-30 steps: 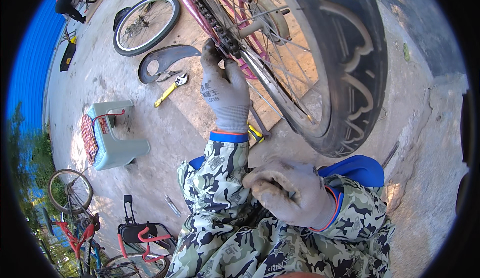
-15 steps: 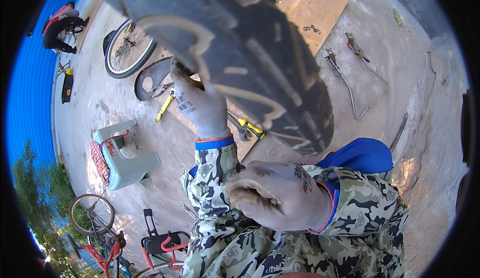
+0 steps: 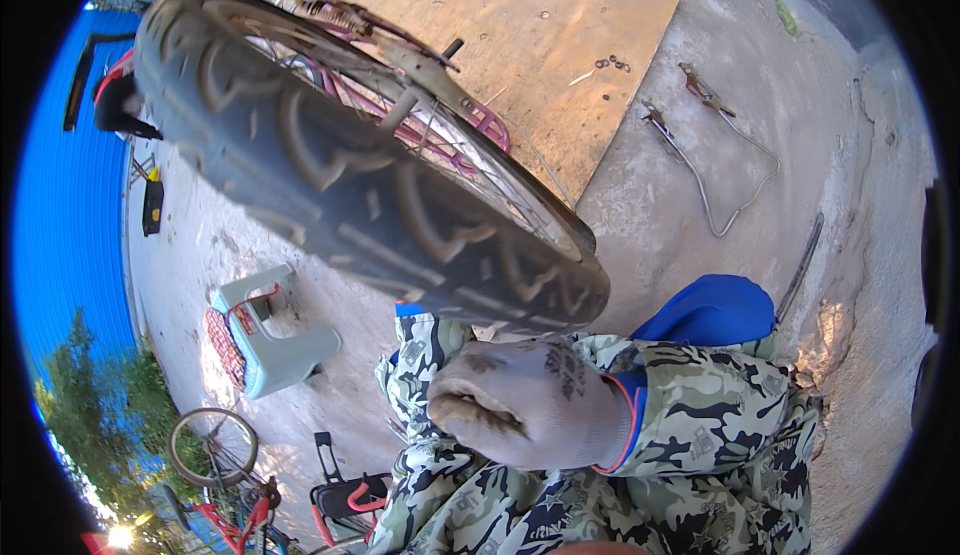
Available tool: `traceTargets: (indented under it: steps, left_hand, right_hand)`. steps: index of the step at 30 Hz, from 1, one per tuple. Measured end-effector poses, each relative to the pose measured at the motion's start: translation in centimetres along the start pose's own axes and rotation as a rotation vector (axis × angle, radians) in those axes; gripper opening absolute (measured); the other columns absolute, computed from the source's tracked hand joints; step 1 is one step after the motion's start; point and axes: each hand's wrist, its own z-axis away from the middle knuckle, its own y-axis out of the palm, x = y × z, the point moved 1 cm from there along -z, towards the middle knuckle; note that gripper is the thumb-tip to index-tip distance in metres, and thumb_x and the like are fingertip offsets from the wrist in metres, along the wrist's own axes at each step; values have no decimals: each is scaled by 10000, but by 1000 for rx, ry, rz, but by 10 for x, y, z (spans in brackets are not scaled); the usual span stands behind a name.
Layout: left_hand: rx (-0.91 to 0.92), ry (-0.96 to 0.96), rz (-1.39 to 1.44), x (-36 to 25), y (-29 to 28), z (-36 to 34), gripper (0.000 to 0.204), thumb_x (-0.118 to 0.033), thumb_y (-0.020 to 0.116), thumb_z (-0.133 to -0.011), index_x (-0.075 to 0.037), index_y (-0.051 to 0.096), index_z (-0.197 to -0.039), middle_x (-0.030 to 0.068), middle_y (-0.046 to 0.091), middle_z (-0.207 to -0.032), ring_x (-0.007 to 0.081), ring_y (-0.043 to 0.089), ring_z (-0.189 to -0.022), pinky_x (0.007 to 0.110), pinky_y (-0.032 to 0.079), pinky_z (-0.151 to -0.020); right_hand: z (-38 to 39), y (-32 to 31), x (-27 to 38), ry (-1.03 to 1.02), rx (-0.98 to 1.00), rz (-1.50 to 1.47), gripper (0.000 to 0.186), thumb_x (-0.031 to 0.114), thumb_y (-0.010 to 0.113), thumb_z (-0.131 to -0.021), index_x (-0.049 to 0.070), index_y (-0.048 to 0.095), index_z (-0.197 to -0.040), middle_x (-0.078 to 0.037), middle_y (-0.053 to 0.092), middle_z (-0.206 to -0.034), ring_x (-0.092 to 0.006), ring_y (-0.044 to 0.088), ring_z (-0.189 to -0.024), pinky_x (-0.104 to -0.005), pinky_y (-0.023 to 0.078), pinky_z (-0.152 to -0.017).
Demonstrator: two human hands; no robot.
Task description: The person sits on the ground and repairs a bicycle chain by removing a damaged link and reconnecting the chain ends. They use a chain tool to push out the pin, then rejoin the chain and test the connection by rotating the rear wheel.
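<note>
A bicycle wheel with a thick black treaded tyre (image 3: 330, 195) stands tilted close in front of me. Beyond its spokes shows a pink bicycle frame (image 3: 450, 140) that it appears joined to. The tyre covers my left hand; only the blue cuff and camouflage sleeve (image 3: 428, 340) of that arm come out below it. My right hand (image 3: 530, 405), in a dirty grey-white knit glove, is closed into a fist in front of my body, below the tyre and apart from it. Whatever its curled fingers hold, if anything, is hidden.
A plywood sheet (image 3: 560, 65) with small rings lies ahead on concrete. Metal bicycle brackets (image 3: 705, 155) lie right of it. A pale green stool (image 3: 290, 340) stands left; a red bicycle (image 3: 235, 525) is at lower left. Another person (image 3: 122, 105) bends by the blue wall (image 3: 60, 205).
The wheel has shifted left and away, bringing its spokes and the pink frame into sight. My left hand, visible before, is now behind the tyre. My right fist stays closed.
</note>
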Motion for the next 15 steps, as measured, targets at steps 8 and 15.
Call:
traceTargets:
  steps: [8,15]
  left_hand:
    - [186,67,-78,-13,-27,-19,383,-255,471,-1058,-2,531,-1340,108,659,-1136,167,629,-1011,292,520,-884]
    - [309,79,-171,-42,-37,-27,340,-173,539,-1035,-11,554,-1333,85,671,-1122,147,625,-1003,279,511,-875]
  right_hand:
    - [-2,7,-2,-77,-102,63,169,243,711,-893,88,648,-869,-83,647,-791,-297,650,-696,-428,491,-611]
    - [-8,2,-27,-39,-55,-36,210,274,648,-925,68,656,-888,-114,653,-823,-314,659,-775,-446,509,-697]
